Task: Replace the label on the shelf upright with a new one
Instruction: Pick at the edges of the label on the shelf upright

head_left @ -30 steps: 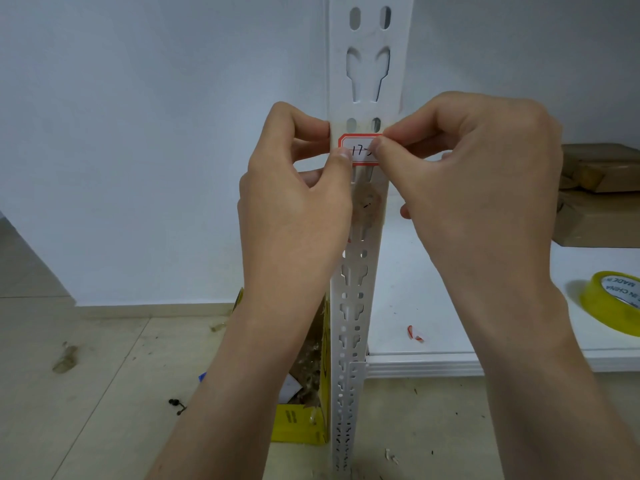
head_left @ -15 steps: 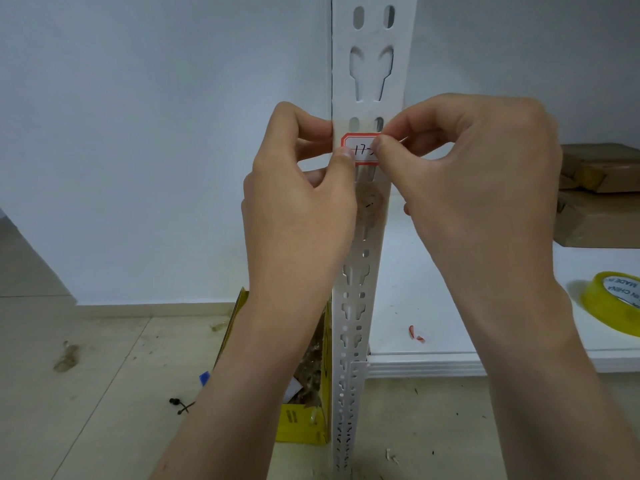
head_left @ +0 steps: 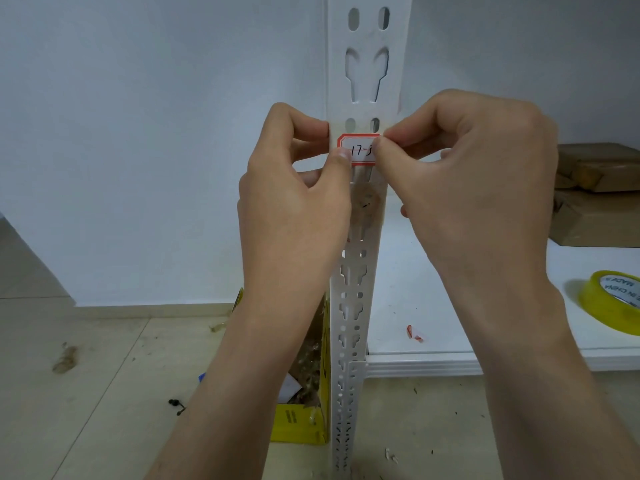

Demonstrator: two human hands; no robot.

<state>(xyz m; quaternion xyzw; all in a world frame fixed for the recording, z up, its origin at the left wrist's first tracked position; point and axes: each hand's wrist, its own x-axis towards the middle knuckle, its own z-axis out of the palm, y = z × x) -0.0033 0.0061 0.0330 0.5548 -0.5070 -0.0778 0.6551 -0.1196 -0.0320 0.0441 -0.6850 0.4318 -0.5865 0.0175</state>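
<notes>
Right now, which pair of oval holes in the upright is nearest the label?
The lower pair, just above the red-bordered label; the other pair sits high up, beyond the big cutout.

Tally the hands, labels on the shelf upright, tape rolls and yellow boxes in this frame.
Hands: 2 (left hand, right hand)
Labels on the shelf upright: 1 (red-bordered label)
Tape rolls: 1 (yellow tape roll)
Yellow boxes: 1 (yellow box on the floor)
Total: 5

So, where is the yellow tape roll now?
In the head view, the yellow tape roll lies on the white shelf board at the far right edge, right of the right hand and in front of the brown parcels.
</notes>
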